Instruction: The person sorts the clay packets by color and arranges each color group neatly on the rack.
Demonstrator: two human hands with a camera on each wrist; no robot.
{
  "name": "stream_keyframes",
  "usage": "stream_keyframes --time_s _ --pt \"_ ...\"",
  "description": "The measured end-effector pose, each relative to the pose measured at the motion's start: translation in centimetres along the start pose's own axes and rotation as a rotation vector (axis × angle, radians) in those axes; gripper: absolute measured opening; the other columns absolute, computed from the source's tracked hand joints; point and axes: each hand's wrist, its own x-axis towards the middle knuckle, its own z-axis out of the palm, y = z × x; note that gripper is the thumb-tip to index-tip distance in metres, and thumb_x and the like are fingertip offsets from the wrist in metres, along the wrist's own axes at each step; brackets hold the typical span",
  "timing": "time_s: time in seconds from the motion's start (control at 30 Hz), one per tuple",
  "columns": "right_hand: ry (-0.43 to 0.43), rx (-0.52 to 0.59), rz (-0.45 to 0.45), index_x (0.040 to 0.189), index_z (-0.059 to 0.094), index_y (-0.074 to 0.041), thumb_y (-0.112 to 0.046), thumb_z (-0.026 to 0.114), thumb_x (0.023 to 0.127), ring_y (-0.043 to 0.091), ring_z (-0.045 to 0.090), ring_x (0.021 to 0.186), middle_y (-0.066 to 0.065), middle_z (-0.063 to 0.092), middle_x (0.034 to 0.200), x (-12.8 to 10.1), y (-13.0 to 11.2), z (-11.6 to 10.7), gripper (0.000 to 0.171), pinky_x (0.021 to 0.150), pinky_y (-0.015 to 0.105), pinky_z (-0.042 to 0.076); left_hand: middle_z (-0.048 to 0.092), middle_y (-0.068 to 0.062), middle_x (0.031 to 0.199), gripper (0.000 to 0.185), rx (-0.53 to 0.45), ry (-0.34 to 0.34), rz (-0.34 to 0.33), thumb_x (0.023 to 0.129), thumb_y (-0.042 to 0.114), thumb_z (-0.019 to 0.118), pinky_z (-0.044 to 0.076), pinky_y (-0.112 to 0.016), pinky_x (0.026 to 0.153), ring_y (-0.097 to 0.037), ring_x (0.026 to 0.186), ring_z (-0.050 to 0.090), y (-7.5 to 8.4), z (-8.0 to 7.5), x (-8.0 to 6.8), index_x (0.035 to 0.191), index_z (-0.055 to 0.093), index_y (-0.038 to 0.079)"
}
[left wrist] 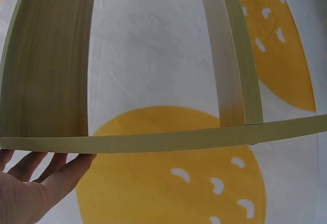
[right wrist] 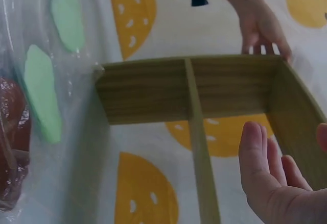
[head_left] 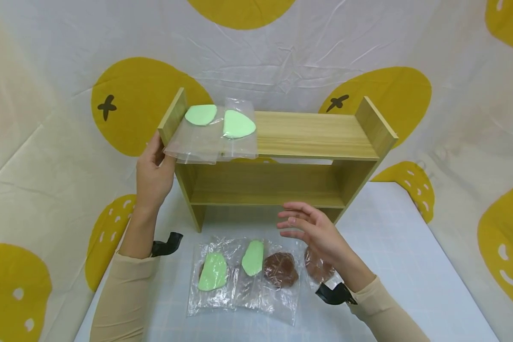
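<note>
Left hand (head_left: 154, 173) rests flat-fingered on the shelf (head_left: 316, 135) end by the overhanging bags (head_left: 213, 133); right hand (head_left: 312, 228) hovers, fingers loose, empty — a nudge could slide them off

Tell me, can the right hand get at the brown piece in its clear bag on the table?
Probably yes. The right hand hovers open just above the bagged brown piece, which lies at the front of the table with nothing over it; the wooden shelf stands behind.

No readable text, label, brand or number anywhere in these views.
</note>
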Motion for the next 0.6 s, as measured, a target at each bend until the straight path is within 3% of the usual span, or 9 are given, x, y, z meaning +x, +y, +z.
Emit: stream_keyframes --time_s 0.33,0.6 --pt "0.045 -0.024 0.117 0.144 0.042 0.004 -0.017 0.059 0.102 0.046 0.056 0.118 0.024 0.055 0.133 -0.1 4.2 -0.9 0.049 0.096 0.052 0.051 0.054 -0.01 0.144 0.044 -0.005 -0.004 0.006 0.103 0.01 0.055 0.039 -0.042 0.11 -0.023 0.131 0.051 0.2 -0.1 0.0 0.147 0.051 0.006" --pt "0.048 -0.014 0.273 0.147 0.035 0.007 -0.021 0.058 0.103 0.045 0.055 0.121 0.031 0.047 0.141 0.0 8.0 -1.7 0.057 0.097 0.051 0.05 0.054 -0.008 0.145 0.045 -0.001 -0.002 -0.01 0.103 0.011 0.055 0.038 -0.042 0.111 -0.022 0.132 0.05 0.3 -0.1 0.0 0.148 0.05 0.008"
